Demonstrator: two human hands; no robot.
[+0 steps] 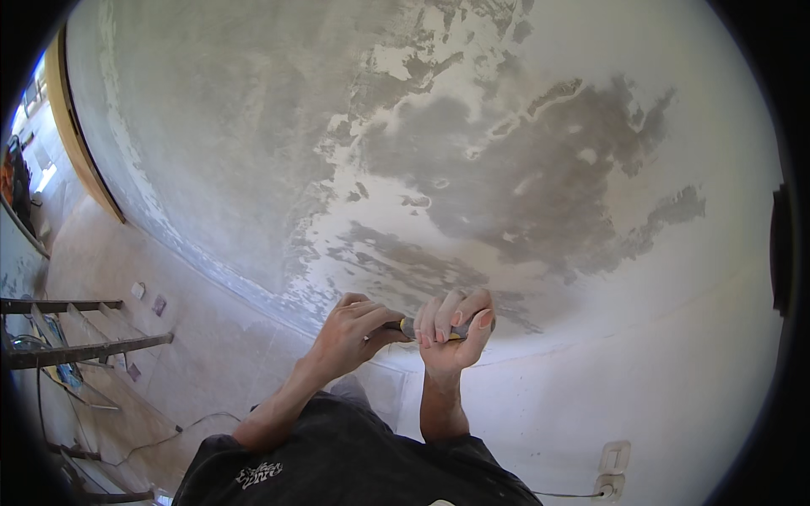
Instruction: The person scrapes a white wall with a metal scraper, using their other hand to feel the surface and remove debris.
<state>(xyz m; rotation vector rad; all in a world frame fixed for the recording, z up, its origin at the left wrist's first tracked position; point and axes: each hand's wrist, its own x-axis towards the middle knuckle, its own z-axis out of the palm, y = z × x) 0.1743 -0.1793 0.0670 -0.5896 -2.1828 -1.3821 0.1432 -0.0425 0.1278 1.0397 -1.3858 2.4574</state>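
My right hand (454, 326) is wrapped around the grey-and-yellow handle (409, 327) of a hand tool. My left hand (354, 330) pinches the same tool at its left end, where fingers hide the working part, so its exact kind is unclear. Both hands are held in front of my chest, close to the lower part of a plastered wall (221, 126). Patches of grey, darker filler or bared plaster (525, 183) spread over the white coat beyond my hands. Whitish dust covers the fingers of my right hand.
Wooden ladders (88, 354) stand at the left on a dusty floor (209, 303). A cable (152, 444) runs across that floor. A wall socket with a plug (607, 490) sits at lower right. A wooden door frame (79, 139) edges the wall at far left.
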